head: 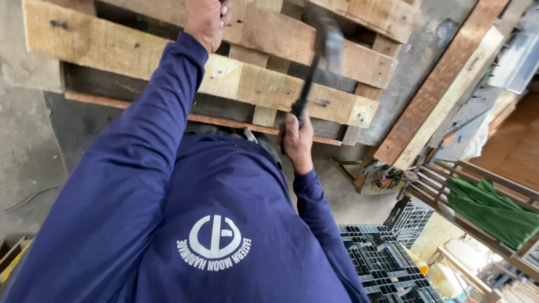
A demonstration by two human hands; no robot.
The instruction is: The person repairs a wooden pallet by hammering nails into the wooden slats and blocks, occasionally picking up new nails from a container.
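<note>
1. The fingers of the right hand (297,140) are wrapped tight around the dark handle of a hammer (314,73), just below the pallet's (269,87) lower edge. The handle runs up across the boards. The head is blurred in front of the upper slats.
2. The left hand (206,19) is up at the pallet's top, at the frame's upper edge. Its fingers are curled closed against a board (a bracing grip, by the look of it), though the tips are partly cut off.
3. The pallet stands tilted against a grey wall, its pale slats nailed across dark blocks.
4. Judged from the blur and the two grips, the step in hand is a hammer stroke at the slats. A clean blow calls for the left hand to stay clear of the head and for the pallet to be held steady.
5. Below the pallet, the blue shirt (185,213) bears a round white emblem with a curved line of white lettering under it.
6. Right of the pallet, long planks (443,84) lean against the wall.
7. Further to the lower right are a green cloth (494,210) draped over a wooden rack, black plastic grids (382,264), and pale containers (449,275) too small to make out.
</note>
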